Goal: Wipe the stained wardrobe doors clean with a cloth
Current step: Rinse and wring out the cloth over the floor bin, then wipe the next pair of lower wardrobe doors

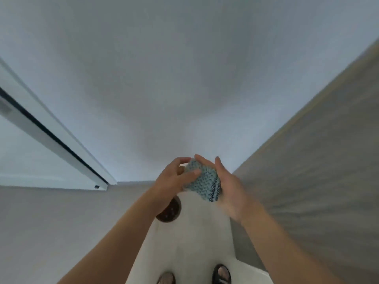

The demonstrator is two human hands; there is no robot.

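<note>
While left hand (174,182) pinches folded teal cloth (202,181), right hand (229,189) lies flat against it, fingers straight.

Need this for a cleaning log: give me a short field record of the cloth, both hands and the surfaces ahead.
cloth: light blue, folded into a wad, held between both hands
left hand: grips the cloth, thumb pressed on it
right hand: straight fingers against the cloth's other side
white door panel: fills the view ahead
wood-grain panel: to the right
cloth touching door: cannot tell
</note>
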